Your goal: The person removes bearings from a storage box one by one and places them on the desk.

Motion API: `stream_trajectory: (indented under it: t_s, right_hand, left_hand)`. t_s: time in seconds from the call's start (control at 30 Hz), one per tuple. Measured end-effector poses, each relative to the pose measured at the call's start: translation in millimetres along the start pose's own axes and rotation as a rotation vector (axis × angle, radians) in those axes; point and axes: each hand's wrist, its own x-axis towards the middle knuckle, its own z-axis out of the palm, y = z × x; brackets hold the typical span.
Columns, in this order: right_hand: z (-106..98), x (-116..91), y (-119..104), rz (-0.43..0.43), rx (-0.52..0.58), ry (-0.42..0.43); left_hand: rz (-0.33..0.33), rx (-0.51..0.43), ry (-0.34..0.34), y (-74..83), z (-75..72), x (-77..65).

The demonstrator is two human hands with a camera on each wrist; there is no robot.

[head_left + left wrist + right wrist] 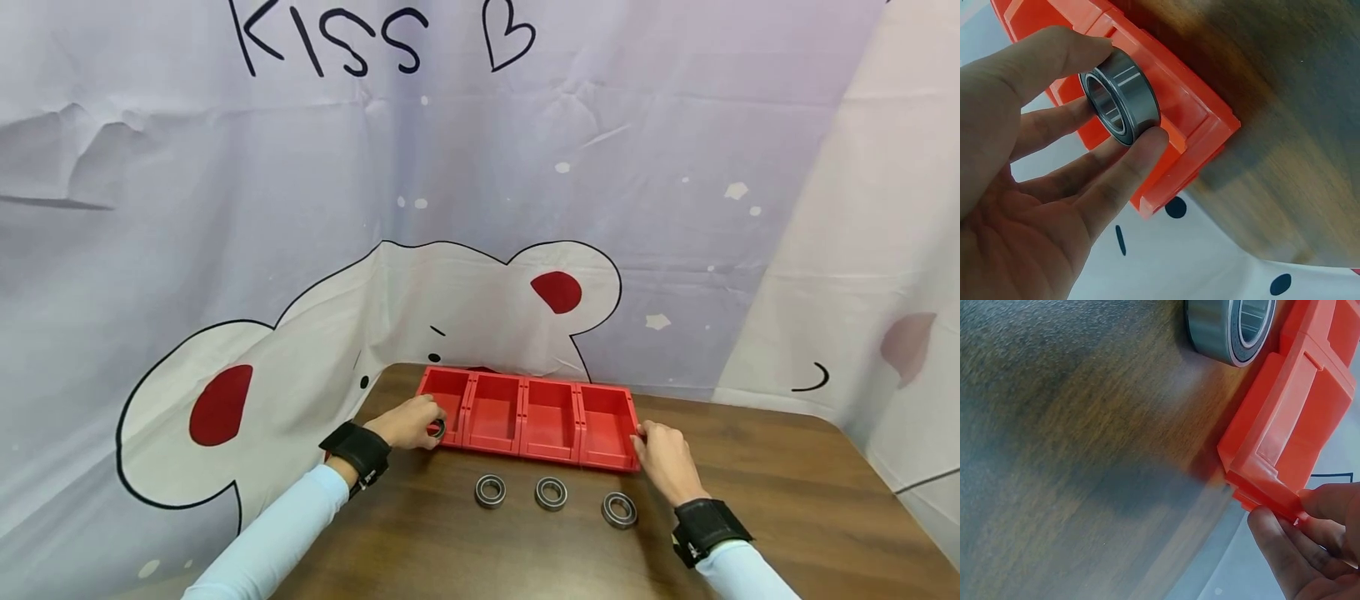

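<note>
A steel ball bearing [1129, 87] is pinched between the thumb and fingers of my left hand [408, 423], just at the front of the leftmost compartment of the red bin row [550, 457]. In the left wrist view the bearing stands on edge, its bore facing the palm. My right hand [666, 457] grips the right end wall of the red bins; in the right wrist view its thumb and fingers [1269, 531] pinch the rim. Three more bearings lie flat on the table in front of the bins: a left one [490, 492], a middle one [551, 493] and a right one [619, 510].
The brown wooden table [787, 483] carries everything. Behind it hangs a printed cloth [480, 183] with a cartoon bear and lettering, close to the back of the bins. Black straps [360, 450] circle both wrists.
</note>
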Motion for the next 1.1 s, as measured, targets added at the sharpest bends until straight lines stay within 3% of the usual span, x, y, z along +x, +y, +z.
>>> stream_trajectory:
  t_s: [0.73,1.1]
  right_hand:
    - [0.2,-3.5,0.0,0.01,0.004,-0.007]
    - [-1.9,-1.1,-1.2,0.01,0.005,-0.01]
  left_hand:
    - [-0.043,-0.026,-0.073,6.9,5.6,-8.4]
    - [-0.026,-0.03,-0.076,7.1,10.1,-12.0]
